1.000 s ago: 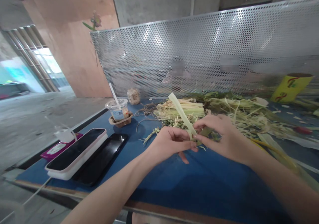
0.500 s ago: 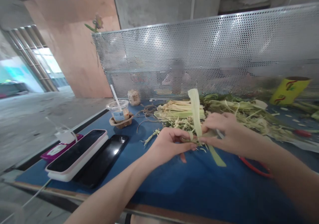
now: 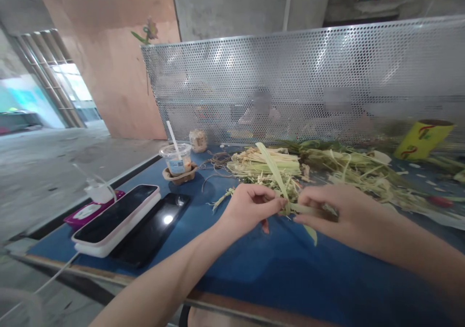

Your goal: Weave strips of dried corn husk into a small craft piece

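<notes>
A pale green strip of corn husk (image 3: 273,171) stands up at a slant between my two hands, its lower end (image 3: 311,235) hanging below the right fingers. My left hand (image 3: 249,205) pinches the husk near its middle, thumb against fingertips. My right hand (image 3: 336,210) is closed on another part of the husk, close beside the left fingertips; its fingers are slightly blurred. Just behind the hands are a stack of flat husk strips (image 3: 267,158) and a heap of small green-yellow trimmings (image 3: 259,179). How the husk is folded between the fingers is hidden.
On the blue table (image 3: 232,273) at left lie a black phone (image 3: 150,232), a phone in a white case (image 3: 116,215) and a purple power strip (image 3: 82,215). A drink cup (image 3: 177,161) stands behind them. Loose husks (image 3: 358,169), a yellow roll (image 3: 423,140) and a perforated metal screen (image 3: 232,82) are beyond.
My right hand has moved a little to the right and turned. The upright husk strip now leans further left. Red scissor handles seen before are now hidden by my right arm.
</notes>
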{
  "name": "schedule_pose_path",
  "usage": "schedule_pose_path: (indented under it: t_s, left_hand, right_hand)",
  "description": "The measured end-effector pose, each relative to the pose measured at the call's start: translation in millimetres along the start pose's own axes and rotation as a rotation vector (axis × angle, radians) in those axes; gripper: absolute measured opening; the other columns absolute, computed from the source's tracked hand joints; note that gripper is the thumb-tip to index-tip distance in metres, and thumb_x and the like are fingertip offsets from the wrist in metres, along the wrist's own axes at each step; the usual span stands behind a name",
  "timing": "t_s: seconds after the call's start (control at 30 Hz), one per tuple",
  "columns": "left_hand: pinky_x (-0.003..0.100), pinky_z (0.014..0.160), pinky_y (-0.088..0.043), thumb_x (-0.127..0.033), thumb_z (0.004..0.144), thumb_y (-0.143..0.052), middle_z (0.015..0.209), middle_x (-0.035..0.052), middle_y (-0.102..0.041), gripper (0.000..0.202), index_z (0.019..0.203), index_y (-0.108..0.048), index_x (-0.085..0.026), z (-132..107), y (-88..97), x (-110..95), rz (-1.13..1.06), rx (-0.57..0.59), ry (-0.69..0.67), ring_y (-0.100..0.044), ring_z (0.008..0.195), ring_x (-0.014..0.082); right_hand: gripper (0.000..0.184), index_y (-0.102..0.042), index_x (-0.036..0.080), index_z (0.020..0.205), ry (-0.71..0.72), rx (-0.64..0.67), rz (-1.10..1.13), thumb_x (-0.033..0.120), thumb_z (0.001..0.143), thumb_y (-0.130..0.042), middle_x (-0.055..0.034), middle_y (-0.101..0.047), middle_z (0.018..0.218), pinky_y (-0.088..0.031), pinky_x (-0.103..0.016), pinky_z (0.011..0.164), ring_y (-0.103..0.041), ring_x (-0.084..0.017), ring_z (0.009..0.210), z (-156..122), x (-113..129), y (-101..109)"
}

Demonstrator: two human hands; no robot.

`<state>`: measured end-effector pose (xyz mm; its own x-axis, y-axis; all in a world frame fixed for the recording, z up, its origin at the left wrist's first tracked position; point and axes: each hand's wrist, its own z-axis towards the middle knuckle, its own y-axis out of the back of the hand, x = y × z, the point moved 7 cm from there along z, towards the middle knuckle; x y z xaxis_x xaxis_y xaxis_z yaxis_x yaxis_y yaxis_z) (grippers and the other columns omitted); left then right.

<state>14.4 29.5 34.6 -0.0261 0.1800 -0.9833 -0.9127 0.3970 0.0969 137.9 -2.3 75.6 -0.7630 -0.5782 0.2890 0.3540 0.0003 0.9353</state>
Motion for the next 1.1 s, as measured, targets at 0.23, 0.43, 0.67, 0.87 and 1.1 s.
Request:
schedule_pose_path:
  t_s: [0.23, 0.43, 0.67, 0.87, 1.1]
  left_hand:
    - [0.015, 0.032, -0.037, -0.026, 0.064, -0.065, 0.055, -0.0020, -0.056, 0.017, 0.063, -0.059, -0.010, -1, -6.1, -1, -0.011, 0.056, 0.013, -0.046, 0.033, 0.0039]
    - [0.015, 0.033, -0.039, -0.027, 0.066, -0.065, 0.060, -0.0005, -0.059, 0.017, 0.068, -0.061, -0.011, -6, -13.4, -6, -0.017, 0.154, 0.009, -0.052, 0.036, 0.0060]
    - [0.017, 0.040, -0.042, -0.031, 0.070, -0.064, 0.063, 0.0002, -0.058, 0.021, 0.076, -0.059, -0.011, -10, -19.9, -13, -0.033, 0.255, 0.005, -0.056, 0.043, 0.0075]
    - [0.019, 0.042, -0.043, -0.036, 0.073, -0.060, 0.068, 0.0009, -0.059, 0.023, 0.074, -0.061, -0.012, -9, -17.7, -13, -0.074, 0.225, -0.002, -0.054, 0.042, 0.0065]
    - [0.018, 0.047, -0.044, -0.032, 0.076, -0.056, 0.070, 0.0032, -0.059, 0.022, 0.071, -0.066, -0.013, -14, -17.9, -24, 0.254, 0.183, -0.144, -0.051, 0.048, 0.0059]
  right_hand:
    - [0.023, -0.062, 0.030, 0.094, 0.089, -0.046, 0.337, 0.033, 0.087, -0.040, 0.0016, -0.064, 0.091, -0.044, -0.024, 0.073, -0.058, -0.013, 0.082, -6, 17, 11]
    - [0.017, -0.057, 0.023, 0.083, -0.006, -0.034, 0.386, 0.032, 0.086, -0.042, 0.0001, -0.060, 0.072, -0.044, -0.022, 0.054, -0.056, -0.012, 0.063, 6, 19, 5]
    - [0.009, -0.054, 0.022, 0.081, -0.021, -0.096, 0.469, 0.029, 0.080, -0.051, 0.0009, -0.055, 0.066, -0.044, -0.021, 0.051, -0.052, -0.010, 0.057, 0, 15, 7]
    - [0.013, -0.052, 0.021, 0.079, -0.084, -0.156, 0.475, 0.032, 0.083, -0.046, -0.0004, -0.057, 0.070, -0.045, -0.023, 0.054, -0.055, -0.012, 0.063, -1, 5, 6]
    - [0.034, -0.055, 0.021, 0.072, -0.148, -0.063, 0.217, 0.048, 0.084, -0.038, 0.0013, -0.053, 0.059, -0.035, -0.021, 0.043, -0.047, -0.010, 0.049, 11, -11, -4]
